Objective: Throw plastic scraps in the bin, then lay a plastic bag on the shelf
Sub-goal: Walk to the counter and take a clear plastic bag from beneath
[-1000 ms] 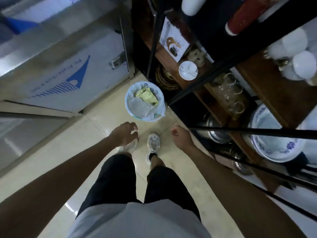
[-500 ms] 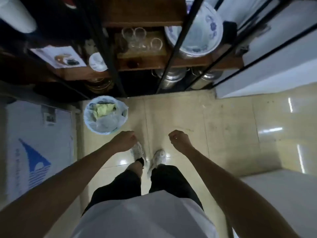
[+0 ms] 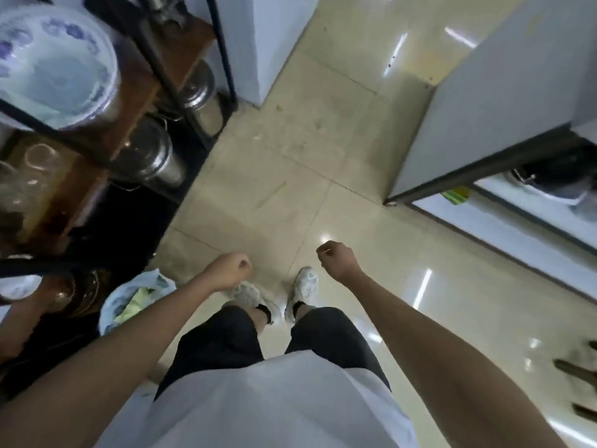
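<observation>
You see a dim, bluish picture. Ceiling lights leave bright streaks of glare on the glossy floor tiles (image 3: 339,150). Motion blur smears the patterned plate (image 3: 55,66) and the glasses (image 3: 29,176) at left, and the wide lens bends the edges.

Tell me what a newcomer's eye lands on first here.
First the two bare arms reaching forward, left hand and right hand both curled and holding nothing above the white shoes. Then the blue-patterned plate on the shelf at upper left, and the lined bin beside the left forearm.
</observation>
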